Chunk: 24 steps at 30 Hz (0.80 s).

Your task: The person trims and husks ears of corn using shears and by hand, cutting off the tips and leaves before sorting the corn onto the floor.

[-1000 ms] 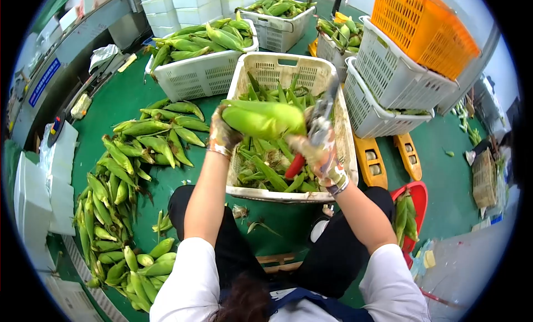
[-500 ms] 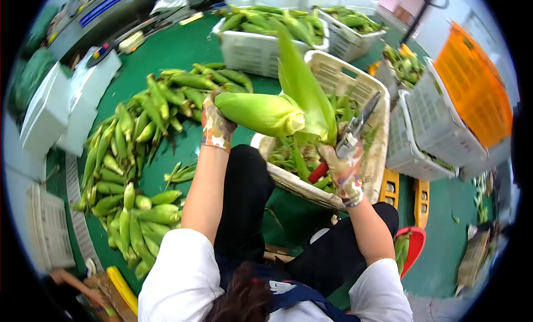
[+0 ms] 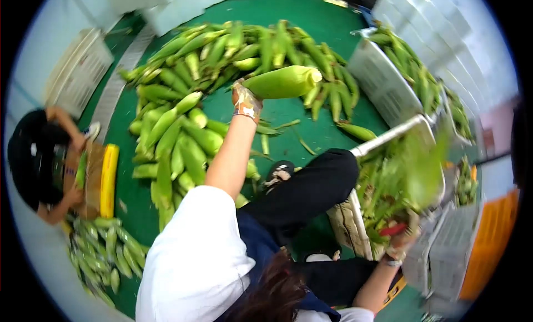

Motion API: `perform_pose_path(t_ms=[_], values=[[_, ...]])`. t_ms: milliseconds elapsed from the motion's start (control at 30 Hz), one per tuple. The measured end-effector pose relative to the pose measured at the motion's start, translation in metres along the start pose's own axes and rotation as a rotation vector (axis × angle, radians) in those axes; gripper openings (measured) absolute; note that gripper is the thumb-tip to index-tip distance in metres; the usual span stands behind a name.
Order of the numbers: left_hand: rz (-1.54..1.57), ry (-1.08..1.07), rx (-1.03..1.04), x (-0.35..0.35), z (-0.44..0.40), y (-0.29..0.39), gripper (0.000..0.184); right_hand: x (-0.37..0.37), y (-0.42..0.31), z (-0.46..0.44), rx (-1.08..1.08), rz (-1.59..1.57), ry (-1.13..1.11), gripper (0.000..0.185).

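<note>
My left hand (image 3: 246, 101), in a patterned glove, is closed round the tip end of a green ear of corn (image 3: 284, 82). The ear is held out level over the corn pile (image 3: 191, 147), its pale cut end pointing right. Over the white crate, my gloved right hand (image 3: 403, 240) grips red-handled pruning shears (image 3: 393, 229); their blades are blurred. Loose corn husk leaves (image 3: 425, 172) rise from the same hand, smeared by motion. Whether its fingers pinch the leaves or only touch them is hard to see.
The white crate (image 3: 361, 225) beside my knee holds husks. A crate of corn (image 3: 383, 80) stands behind it, with stacked crates and an orange one (image 3: 488, 247) at right. At left a person (image 3: 41, 161) handles corn near a cardboard box (image 3: 94, 180) and bagged ears (image 3: 105, 255).
My view has swung left. The left hand has carried the ear away from the crate to over the pile. The right hand stays over the crate with the shears; the husk leaves have come apart from the ear.
</note>
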State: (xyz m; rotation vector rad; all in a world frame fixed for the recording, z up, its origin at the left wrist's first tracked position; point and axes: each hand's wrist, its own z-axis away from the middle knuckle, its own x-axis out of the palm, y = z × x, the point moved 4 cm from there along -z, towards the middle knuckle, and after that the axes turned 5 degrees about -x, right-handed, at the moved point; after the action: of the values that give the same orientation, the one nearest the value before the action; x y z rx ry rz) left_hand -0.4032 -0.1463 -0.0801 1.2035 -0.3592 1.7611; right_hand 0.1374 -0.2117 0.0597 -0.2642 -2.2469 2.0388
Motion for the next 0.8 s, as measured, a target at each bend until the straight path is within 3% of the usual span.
perform_pose_path(t_ms=[67,100,133,167,233,267,300,333,367,400,467,533,567,633,667,700,733,800], values=[[-0.084,0.249,0.268,-0.069,-0.031,0.068,0.03,-0.02,-0.012,-0.016,-0.13,0.067,0.035,0.03],[-0.323,0.345,0.45,-0.099,-0.014,0.103,0.034,-0.056,0.009,-0.046,-0.224,0.262,0.064,0.03],[-0.393,0.076,0.436,-0.146,-0.02,0.137,0.036,-0.092,0.033,-0.072,-0.323,0.46,0.103,0.031],[-0.654,0.48,0.603,-0.197,-0.019,0.172,0.046,-0.111,0.047,-0.077,-0.306,0.466,0.095,0.031],[-0.806,0.63,0.626,-0.255,0.015,0.227,0.05,-0.131,0.064,-0.089,-0.26,1.137,0.032,0.038],[-1.153,0.768,0.663,-0.285,0.026,0.262,0.054,-0.131,0.074,-0.091,-0.234,1.471,-0.006,0.044],[-1.706,0.943,0.659,-0.355,0.005,0.324,0.052,-0.128,0.088,-0.089,-0.293,1.195,0.034,0.041],[-1.974,1.036,0.609,-0.367,0.002,0.334,0.061,-0.128,0.096,-0.088,-0.224,1.085,-0.023,0.041],[-1.834,1.104,0.577,-0.33,0.039,0.343,0.057,-0.128,0.105,-0.086,-0.15,0.973,-0.07,0.041],[-1.82,1.009,0.614,-0.291,0.059,0.343,0.057,-0.128,0.113,-0.084,-0.072,0.867,-0.109,0.041],[-1.853,0.979,0.439,-0.259,0.046,0.357,0.056,-0.104,0.122,-0.073,0.138,0.948,-0.122,0.059],[-2.091,0.833,0.519,-0.271,-0.012,0.379,0.059,-0.056,0.088,-0.046,0.2,1.272,-0.061,0.068],[-2.039,0.992,0.301,-0.233,-0.005,0.364,0.062,-0.056,0.09,-0.045,0.185,1.256,-0.073,0.067],[-2.037,1.065,0.507,-0.212,-0.041,0.358,0.06,-0.078,0.11,-0.045,0.124,1.123,-0.056,0.062],[-2.019,1.044,0.658,-0.2,-0.059,0.351,0.059,-0.078,0.107,-0.04,0.277,1.091,-0.052,0.058],[-2.111,1.143,0.893,-0.15,-0.045,0.322,0.038,-0.087,0.105,-0.038,0.153,1.169,-0.036,0.051],[-2.278,1.078,0.971,-0.14,-0.067,0.304,0.037,-0.09,0.105,-0.037,0.027,1.244,-0.031,0.045],[-2.445,0.867,1.156,-0.116,-0.099,0.236,0.041,-0.058,0.079,-0.023,0.18,1.306,0.047,0.045]])
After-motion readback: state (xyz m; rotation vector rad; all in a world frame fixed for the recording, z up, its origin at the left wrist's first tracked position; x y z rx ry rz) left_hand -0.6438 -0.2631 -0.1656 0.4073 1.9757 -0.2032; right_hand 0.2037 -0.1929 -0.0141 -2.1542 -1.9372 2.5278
